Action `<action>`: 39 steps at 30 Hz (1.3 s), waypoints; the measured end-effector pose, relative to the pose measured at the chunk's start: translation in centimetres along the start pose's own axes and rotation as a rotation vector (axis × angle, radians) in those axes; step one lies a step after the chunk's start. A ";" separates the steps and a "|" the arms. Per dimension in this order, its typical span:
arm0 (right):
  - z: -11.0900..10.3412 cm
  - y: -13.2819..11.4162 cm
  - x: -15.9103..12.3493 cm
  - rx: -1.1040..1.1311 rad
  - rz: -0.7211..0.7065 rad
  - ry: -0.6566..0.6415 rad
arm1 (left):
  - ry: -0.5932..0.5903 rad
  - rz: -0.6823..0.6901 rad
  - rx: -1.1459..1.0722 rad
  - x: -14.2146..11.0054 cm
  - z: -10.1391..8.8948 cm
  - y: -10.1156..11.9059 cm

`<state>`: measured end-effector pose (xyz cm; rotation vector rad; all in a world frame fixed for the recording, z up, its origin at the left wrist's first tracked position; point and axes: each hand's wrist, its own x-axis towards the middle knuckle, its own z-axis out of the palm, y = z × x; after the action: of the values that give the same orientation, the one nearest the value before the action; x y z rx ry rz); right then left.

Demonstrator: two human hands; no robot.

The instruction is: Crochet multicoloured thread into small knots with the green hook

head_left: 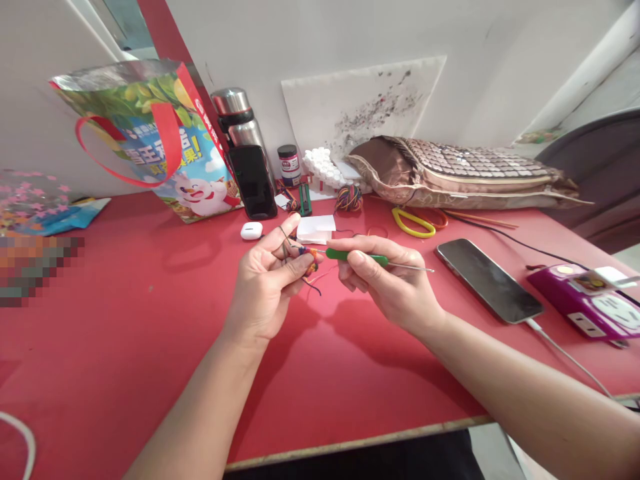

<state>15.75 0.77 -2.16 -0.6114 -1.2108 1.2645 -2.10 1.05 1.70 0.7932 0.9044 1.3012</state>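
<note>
Between thumb and fingers, my left hand (pixel 270 277) pinches a small multicoloured crochet piece (pixel 312 263). Dark yarn runs over its raised index finger, and a loose yarn tail hangs below the piece. My right hand (pixel 387 277) is closed around the green handle of a crochet hook (pixel 357 257). The hook's thin metal tip points left and meets the stitches; its other metal end sticks out to the right past my fingers. Behind the hands lies a ball of multicoloured yarn (pixel 349 198). Exactly how the tip sits in the loops is too small to tell.
A phone (pixel 253 183) leans against a steel flask (pixel 233 103) beside a colourful bag (pixel 165 147). Folded white paper (pixel 316 229), an earbud case (pixel 251 231) and yellow-handled scissors (pixel 414 223) lie nearby. At right are a charging phone (pixel 489 280) and a purple power strip (pixel 590 303).
</note>
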 end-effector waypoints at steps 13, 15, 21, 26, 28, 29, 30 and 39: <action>0.0 -0.3 0.2 0.019 -0.039 0.003 | 0.027 0.024 0.007 0.0 0.0 0.2; 0.0 -0.4 0.2 0.010 -0.039 0.012 | 0.036 0.029 0.010 0.0 0.0 0.3; 0.0 -0.4 -0.1 0.017 -0.053 0.004 | 0.036 0.049 0.025 0.0 -0.1 0.4; 0.1 -0.4 0.1 0.018 -0.090 -0.005 | 0.026 0.058 0.027 0.0 -0.2 0.3; 0.1 -0.4 0.2 0.015 -0.099 -0.009 | 0.023 0.067 0.037 0.0 -0.2 0.4; 0.1 -0.4 0.2 0.012 -0.099 -0.011 | 0.022 0.071 0.040 0.0 -0.3 0.4; 0.1 -0.4 0.2 0.010 -0.098 -0.014 | 0.022 0.074 0.042 0.1 -0.3 0.4; 0.1 -0.4 0.1 0.026 -0.094 -0.008 | 0.006 0.084 0.035 0.1 -0.5 0.5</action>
<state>15.83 0.76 -1.72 -0.5252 -1.2145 1.2027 -2.71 1.20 1.90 0.8634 0.9091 1.3647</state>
